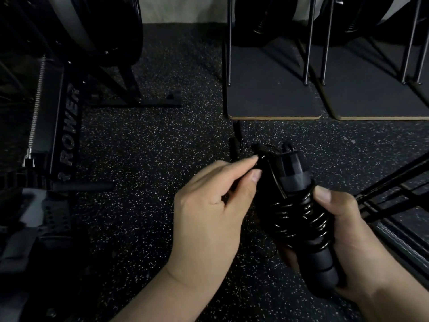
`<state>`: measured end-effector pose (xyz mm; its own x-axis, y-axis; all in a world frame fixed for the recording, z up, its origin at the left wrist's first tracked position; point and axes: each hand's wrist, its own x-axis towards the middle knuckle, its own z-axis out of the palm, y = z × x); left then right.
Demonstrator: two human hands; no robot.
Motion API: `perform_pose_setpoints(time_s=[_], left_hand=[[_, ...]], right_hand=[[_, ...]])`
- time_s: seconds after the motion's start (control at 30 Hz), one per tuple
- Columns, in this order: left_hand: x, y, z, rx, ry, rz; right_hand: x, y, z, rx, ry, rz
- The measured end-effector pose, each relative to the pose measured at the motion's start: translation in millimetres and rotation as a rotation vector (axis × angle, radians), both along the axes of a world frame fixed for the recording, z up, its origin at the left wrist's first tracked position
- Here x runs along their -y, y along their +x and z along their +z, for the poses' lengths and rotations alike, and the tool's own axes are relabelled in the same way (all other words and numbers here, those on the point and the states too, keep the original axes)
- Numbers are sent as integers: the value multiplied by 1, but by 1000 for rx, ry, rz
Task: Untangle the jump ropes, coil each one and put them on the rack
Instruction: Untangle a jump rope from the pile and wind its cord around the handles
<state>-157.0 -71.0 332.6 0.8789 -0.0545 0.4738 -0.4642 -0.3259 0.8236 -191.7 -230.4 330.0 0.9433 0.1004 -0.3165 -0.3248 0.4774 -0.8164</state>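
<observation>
Both hands fill the bottom of my view. My right hand (348, 231) has its grip clamped on the jump rope (299, 212) — fingers and thumb curled round a pair of black handles with the glossy cord wound in tight turns about them. My left hand (216, 201) pinches the loose end of cord (261, 160) between thumb and forefinger, just beside the top of the bundle, so that grip is together on the cord, not apart.

Beyond the bundle, more black handles and thin cord (235, 145) lie on the speckled rubber floor (151, 145), near the edge of a flat board (274, 108) with metal uprights. I take that for another rope, though it is too dark to tell how it lies. A black frame (394, 191) slants in at the right; whether it is the rack I cannot say. A rower (67, 129) stands at the left.

My worry is the winding: the cord looks stiff and springy, and if the left pinch slackens before the end is tucked, the turns could spring loose. The trailing end may also snag the rope on the floor — black on dark floor, easy to miss.
</observation>
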Motion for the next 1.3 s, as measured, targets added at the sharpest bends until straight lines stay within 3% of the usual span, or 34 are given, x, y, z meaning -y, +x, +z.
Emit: perform_pose_setpoints(time_s=[0.23,0.57,0.77,0.97,1.2,1.3], left_hand=[[0,0,-5,61,99,37],[-1,2,9,-453,-170,-121],[-22,23,18,-659,57,-383],[-26,29,11,-457,233,-341],[-38,30,15,-441,338,-440],[-42,33,16,-491,246,-403]], right_hand=[[-1,-7,3,82,-186,101],[19,-6,0,158,-566,5],[24,-9,0,245,-678,171],[25,-8,-5,247,-724,234],[21,-4,3,178,-707,379],[17,-5,6,156,-731,447]])
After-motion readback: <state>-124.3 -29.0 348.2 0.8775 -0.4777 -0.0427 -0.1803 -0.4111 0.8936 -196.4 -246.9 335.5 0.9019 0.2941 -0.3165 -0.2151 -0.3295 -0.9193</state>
